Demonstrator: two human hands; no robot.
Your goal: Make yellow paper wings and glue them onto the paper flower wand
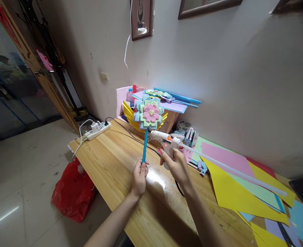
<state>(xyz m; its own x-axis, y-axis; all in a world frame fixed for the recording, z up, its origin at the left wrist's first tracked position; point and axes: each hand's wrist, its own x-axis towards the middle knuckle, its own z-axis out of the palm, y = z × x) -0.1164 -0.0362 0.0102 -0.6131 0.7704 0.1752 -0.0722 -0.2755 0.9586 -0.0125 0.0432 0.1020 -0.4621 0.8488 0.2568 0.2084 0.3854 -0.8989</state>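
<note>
Flower [150,114], head view: centre of frame, at top of blue stem [145,145]. Left hand [139,176], lower centre, fingers closed round stem. Right hand [176,166], right of centre, fingers wrapped on glue gun [169,141], nozzle [152,133] just beside stem top; contact cannot tell. Step in hand seems gluing; next move likely calls for steady stem, careful nozzle aim

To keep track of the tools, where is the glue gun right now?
In the head view, just right of centre, the glue gun is in the right hand, its nozzle close beside the blue stem held in the left hand.
</note>
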